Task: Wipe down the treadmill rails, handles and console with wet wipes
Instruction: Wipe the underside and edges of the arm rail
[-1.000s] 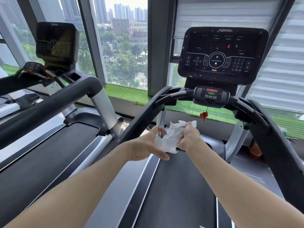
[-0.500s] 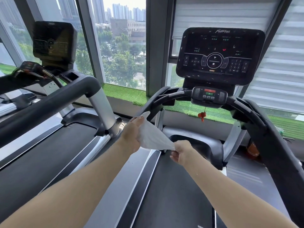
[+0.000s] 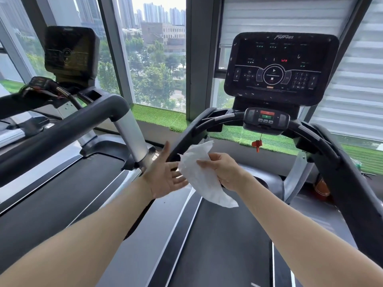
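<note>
Between the two forearms, just short of the left handrail (image 3: pixel 186 139), the right hand's fingers (image 3: pixel 204 162) curl over a white wet wipe (image 3: pixel 199 172) and pinch it against the thumb. The wipe hangs loose from that grip, one corner sticking up near the rail and a long tail drooping below the right hand (image 3: pixel 226 172). Just beside it, the left hand (image 3: pixel 165 177) lies palm up with its fingers spread and straight, holding nothing; whether its fingertips touch the wipe I cannot tell.

From where I stand, the wipe looks only half ready. It would do better gathered into a flat pad across the right palm, the open left hand folding the tail under so no loose end drags. That pad could then wrap the dark handrail and slide along it with steady pressure, rather than dabbing.

Further out, the crossbar's small control panel (image 3: pixel 266 119) and the big console (image 3: pixel 279 67) call for a lighter touch, I judge, since hard pressing might trigger buttons. A red safety clip (image 3: pixel 257 144) dangles under the panel and could snag a trailing corner.
</note>
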The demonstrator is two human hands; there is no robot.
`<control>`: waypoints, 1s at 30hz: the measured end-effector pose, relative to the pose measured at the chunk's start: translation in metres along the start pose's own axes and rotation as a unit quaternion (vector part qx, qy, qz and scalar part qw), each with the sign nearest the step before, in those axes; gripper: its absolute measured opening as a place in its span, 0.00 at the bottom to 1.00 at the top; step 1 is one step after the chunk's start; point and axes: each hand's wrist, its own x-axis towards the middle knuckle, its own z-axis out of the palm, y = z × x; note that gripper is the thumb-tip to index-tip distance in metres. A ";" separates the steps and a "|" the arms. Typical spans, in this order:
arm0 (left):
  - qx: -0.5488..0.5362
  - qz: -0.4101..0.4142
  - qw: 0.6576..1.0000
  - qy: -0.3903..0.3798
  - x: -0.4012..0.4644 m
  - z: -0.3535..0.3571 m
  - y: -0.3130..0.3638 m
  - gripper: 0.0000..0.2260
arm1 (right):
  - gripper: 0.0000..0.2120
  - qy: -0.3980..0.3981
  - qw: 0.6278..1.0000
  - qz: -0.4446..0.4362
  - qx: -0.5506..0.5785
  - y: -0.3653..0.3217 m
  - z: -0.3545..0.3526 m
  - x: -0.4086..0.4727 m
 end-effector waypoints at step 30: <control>0.503 0.088 0.852 0.114 0.016 -0.023 -0.006 0.10 | 0.17 0.043 0.911 -0.163 -0.377 0.030 0.030 0.002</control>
